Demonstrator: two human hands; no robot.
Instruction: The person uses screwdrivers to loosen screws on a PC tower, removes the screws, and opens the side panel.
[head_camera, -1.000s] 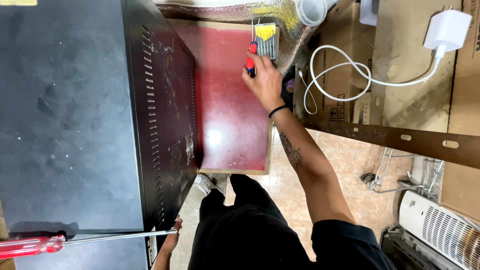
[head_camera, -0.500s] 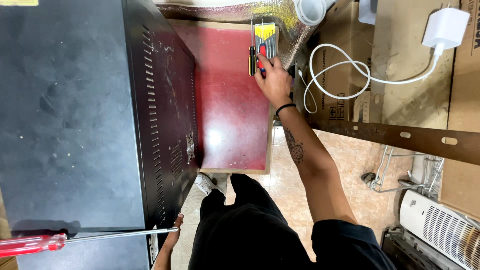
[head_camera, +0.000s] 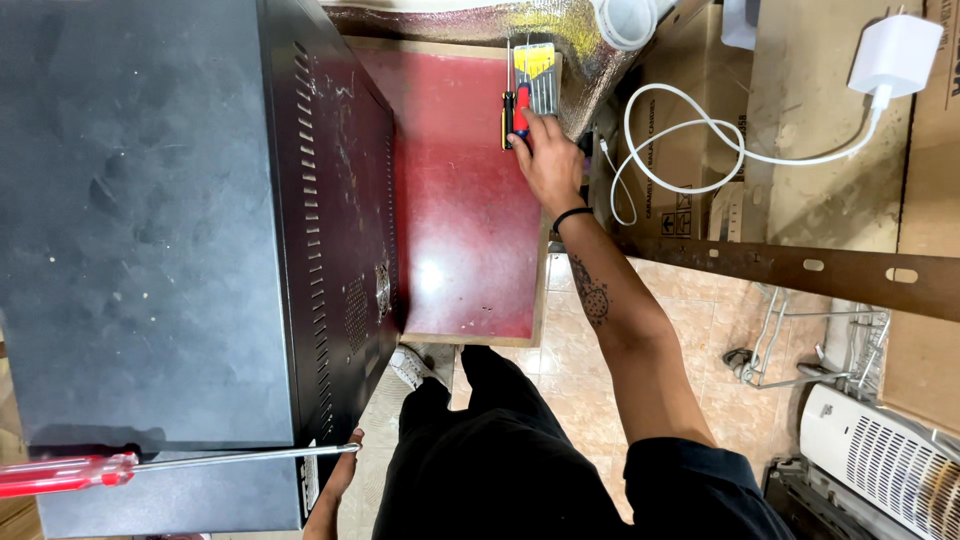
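Overhead, your right hand (head_camera: 548, 160) reached across the red tabletop (head_camera: 460, 210) and pinched a small red-and-blue-handled screwdriver (head_camera: 521, 108) at the far edge, fingertips closed on its handle beside a pack of small precision screwdrivers (head_camera: 538, 80) with a yellow card. That tool looked light, rigid and short, its smooth plastic handle the natural place to grip; by appearance it would roll easily if set down loose on the glossy board. Your left hand (head_camera: 338, 478) rested low against the near corner of the large black metal case (head_camera: 140, 220), fingers apparently flat on its edge rather than gripping, though most of the hand was hidden. A long screwdriver with a translucent red handle (head_camera: 65, 474) lay across the case's top, shaft pointing toward that hand. The case's vented side wall (head_camera: 335, 230) stood close along the left of the board, narrowing the working space. Silver foil wrapping (head_camera: 560, 30) crowded the far edge just beyond the pack, and a white charger with looped cable (head_camera: 700, 130) lay on cardboard boxes (head_camera: 820, 150) to the right, near the wrist.
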